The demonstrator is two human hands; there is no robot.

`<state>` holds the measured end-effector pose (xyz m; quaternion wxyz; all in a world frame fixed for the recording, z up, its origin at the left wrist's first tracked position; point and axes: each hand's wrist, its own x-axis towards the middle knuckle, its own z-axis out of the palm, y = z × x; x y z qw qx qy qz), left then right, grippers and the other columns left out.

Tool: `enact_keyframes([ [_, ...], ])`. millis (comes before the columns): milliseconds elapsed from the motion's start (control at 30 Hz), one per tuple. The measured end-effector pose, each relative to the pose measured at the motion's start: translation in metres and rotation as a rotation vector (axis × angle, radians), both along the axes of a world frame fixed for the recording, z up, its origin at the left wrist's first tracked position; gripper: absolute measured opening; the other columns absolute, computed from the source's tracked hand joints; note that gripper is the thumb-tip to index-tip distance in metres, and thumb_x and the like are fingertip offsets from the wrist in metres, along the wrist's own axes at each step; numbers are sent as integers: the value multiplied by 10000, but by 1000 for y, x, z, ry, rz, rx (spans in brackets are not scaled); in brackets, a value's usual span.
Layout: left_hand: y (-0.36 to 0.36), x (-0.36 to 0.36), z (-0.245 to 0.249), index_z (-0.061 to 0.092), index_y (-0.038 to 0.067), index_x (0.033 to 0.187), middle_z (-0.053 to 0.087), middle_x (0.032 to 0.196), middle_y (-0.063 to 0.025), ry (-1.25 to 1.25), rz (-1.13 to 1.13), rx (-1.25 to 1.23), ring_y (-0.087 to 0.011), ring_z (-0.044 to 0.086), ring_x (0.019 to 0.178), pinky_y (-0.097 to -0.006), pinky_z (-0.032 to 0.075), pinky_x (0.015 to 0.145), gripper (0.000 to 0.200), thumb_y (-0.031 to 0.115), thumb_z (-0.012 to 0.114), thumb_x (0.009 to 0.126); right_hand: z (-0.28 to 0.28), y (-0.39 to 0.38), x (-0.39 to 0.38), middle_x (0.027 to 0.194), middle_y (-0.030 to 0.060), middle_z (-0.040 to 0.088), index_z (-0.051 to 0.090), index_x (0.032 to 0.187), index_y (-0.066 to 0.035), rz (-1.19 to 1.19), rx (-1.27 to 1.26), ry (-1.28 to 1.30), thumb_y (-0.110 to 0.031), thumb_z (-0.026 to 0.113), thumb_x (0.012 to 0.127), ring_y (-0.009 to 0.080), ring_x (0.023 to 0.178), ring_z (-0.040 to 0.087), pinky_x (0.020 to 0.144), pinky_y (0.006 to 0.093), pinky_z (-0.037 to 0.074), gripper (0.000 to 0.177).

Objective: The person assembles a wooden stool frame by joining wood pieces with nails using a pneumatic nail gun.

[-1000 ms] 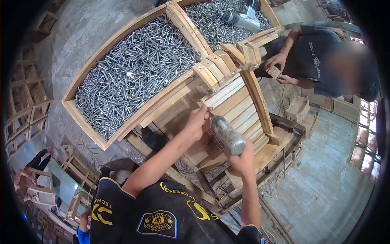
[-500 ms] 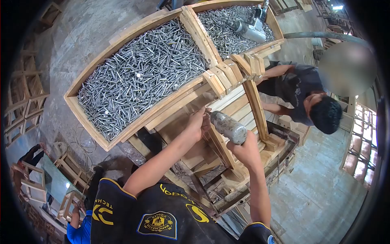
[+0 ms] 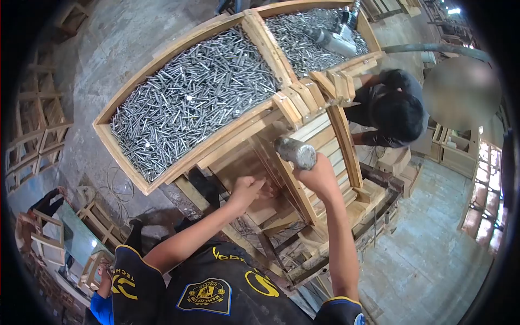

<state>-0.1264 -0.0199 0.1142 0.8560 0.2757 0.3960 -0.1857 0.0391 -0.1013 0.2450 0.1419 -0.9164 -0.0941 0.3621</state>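
Observation:
My right hand (image 3: 316, 177) grips a hammer (image 3: 295, 153) with a thick, worn, grey cylindrical metal head; the grip is mostly hidden by my fingers. The hammer head is over the upper part of a wooden slatted frame (image 3: 342, 146), close to its near rail (image 3: 303, 203). Left of that rail, my left hand (image 3: 250, 192) hangs apart from the wood with its fingers curled. Whatever lies inside those fingers, if anything, is hidden. Beyond both hands stands a wooden tray (image 3: 216, 142) with two compartments, filled with loose metal nails (image 3: 189, 92).
A nail gun (image 3: 337, 40) lies on the nails in the right compartment, near a hose (image 3: 433, 49). A co-worker (image 3: 398, 111) bends down across the frame. Small wooden blocks (image 3: 311, 97) line the tray's edge. Another person in a blue sleeve (image 3: 102, 307) is at lower left.
My left hand has drawn away from the rail, down and left. My right hand has lifted the hammer slightly up and left. The co-worker has bent lower, closer to the tray.

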Motion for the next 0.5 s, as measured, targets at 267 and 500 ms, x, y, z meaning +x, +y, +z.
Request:
enact_keyframes([
  [267, -10, 69, -1, 604, 23, 918, 545, 721, -29, -119, -156, 194, -83, 426, 533, -254, 376, 498, 359, 319, 436, 1035, 46, -57, -12, 766, 105, 684, 677, 906, 14, -227, 377, 32, -8, 583, 663, 173, 724, 644, 706, 302, 504, 262],
  [500, -30, 150, 2, 430, 1, 1101, 640, 904, -188, -181, -88, -236, -155, 507, 604, -273, 457, 572, 230, 212, 356, 1048, 58, -122, -27, 812, 66, 704, 710, 914, -22, -447, 397, -42, 49, 592, 624, 121, 756, 646, 721, 269, 501, 321],
])
